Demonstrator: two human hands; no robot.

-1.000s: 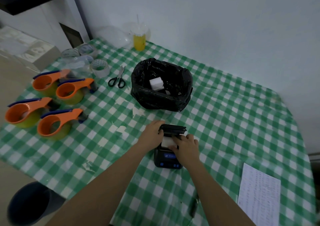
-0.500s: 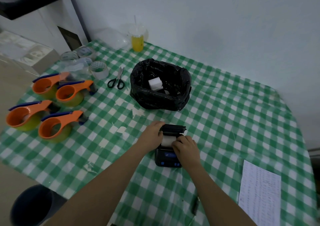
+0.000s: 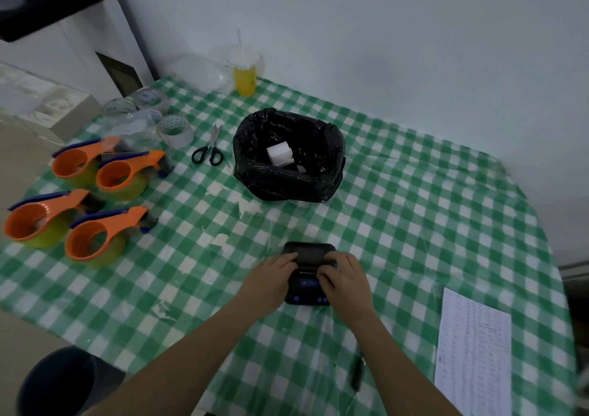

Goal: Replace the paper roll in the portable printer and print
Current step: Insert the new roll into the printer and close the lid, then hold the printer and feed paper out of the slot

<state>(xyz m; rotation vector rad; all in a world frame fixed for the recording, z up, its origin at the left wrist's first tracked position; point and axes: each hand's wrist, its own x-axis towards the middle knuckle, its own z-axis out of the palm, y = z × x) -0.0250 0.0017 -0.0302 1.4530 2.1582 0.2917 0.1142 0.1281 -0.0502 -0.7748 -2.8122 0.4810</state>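
printer [image 3: 308, 251] front under hands, sheet [image 3: 474, 355] print unreadable

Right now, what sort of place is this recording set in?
Probably a packing or shipping table: four orange tape dispensers, loose tape rolls and a portable printer sit on a checked tablecloth.

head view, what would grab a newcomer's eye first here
Probably the four orange tape dispensers clustered at the table's left edge, bright against the green checked tablecloth. Next, the black bin bag at centre, with a white paper roll inside it. Nearer the camera, the left hand and right hand press on the small black printer.
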